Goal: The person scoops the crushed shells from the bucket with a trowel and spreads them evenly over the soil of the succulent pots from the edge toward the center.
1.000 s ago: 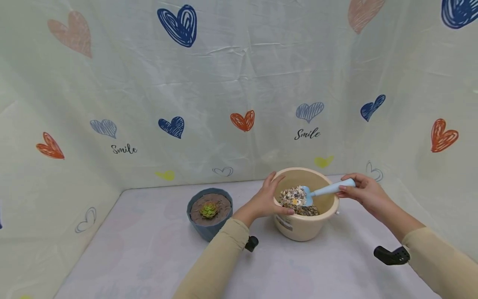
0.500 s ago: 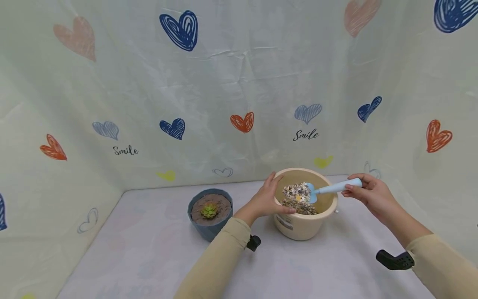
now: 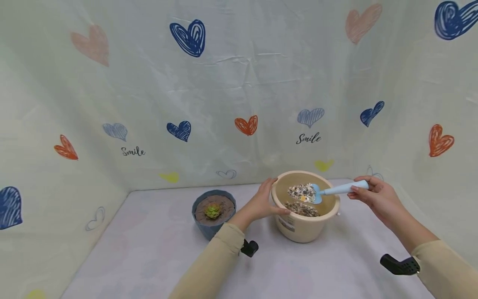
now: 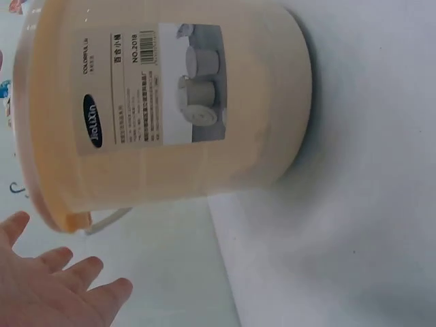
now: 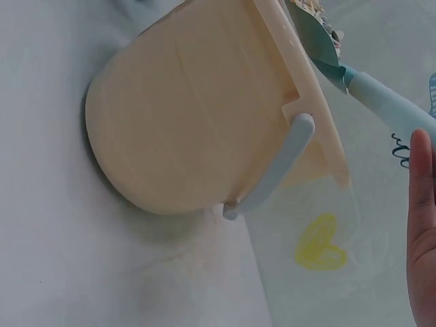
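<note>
My right hand (image 3: 379, 201) pinches the pale blue handle of a small garden trowel (image 3: 343, 188). Its blade is heaped with mixed small gravel (image 3: 301, 192) and hovers inside the mouth of a cream plastic bucket (image 3: 298, 230), above more gravel (image 3: 303, 209) in the bottom. My left hand (image 3: 259, 204) is at the bucket's left rim, thumb and fingers spread wide around it. In the left wrist view, the straight fingers (image 4: 71, 272) lie beside the rim, near a printed label (image 4: 150, 88). The right wrist view has the trowel (image 5: 381, 102) just over the rim.
A blue-grey pot (image 3: 207, 227) of brown soil with a green succulent (image 3: 213, 211) stands left of the bucket, partly behind my left forearm. The bucket's grey handle (image 5: 272, 167) hangs down its side. A heart-printed curtain (image 3: 224, 91) rises behind the white table (image 3: 149, 249).
The loaded trowel has risen off the gravel in the bucket and shifted slightly right with my right hand. My left hand keeps its place at the rim. The head view has tilted a little.
</note>
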